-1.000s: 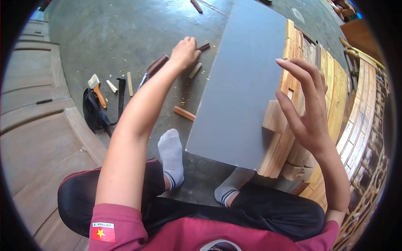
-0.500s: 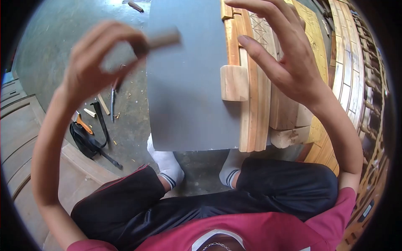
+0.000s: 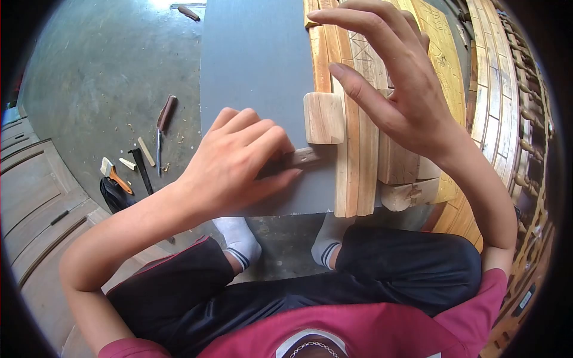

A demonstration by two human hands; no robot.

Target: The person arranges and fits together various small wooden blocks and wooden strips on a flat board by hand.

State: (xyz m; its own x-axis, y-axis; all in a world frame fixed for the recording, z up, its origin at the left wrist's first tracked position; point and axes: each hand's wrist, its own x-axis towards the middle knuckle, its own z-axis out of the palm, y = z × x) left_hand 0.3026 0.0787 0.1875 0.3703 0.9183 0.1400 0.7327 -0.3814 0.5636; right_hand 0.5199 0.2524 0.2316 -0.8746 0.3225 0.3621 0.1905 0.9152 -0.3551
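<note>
Pinched between the thumb and fingers of my left hand [image 3: 242,161] is a small wooden piece [image 3: 305,157], brownish and short. It is low over the grey board [image 3: 256,59], its free end pointing at the long wooden strips [image 3: 352,161]. A pale wooden block with rounded corners [image 3: 324,118] lies just above it, against the strips. My right hand [image 3: 406,83] is open over the strips, thumb and fingers spread. Its index fingertip is near a small yellowish block [image 3: 311,13] at the far end.
On the floor to the left lie a knife-like tool with a brown handle [image 3: 167,113], a paintbrush [image 3: 116,176], a black strap [image 3: 141,170] and wood shavings. Wooden panels [image 3: 42,209] stand at far left. Thicker wood blocks [image 3: 399,161] and a yellow carved board [image 3: 444,71] lie right.
My left hand has come down and to the right, bringing the wooden piece from the air to beside the strips. My right hand has shifted slightly left with the strips and board in view.
</note>
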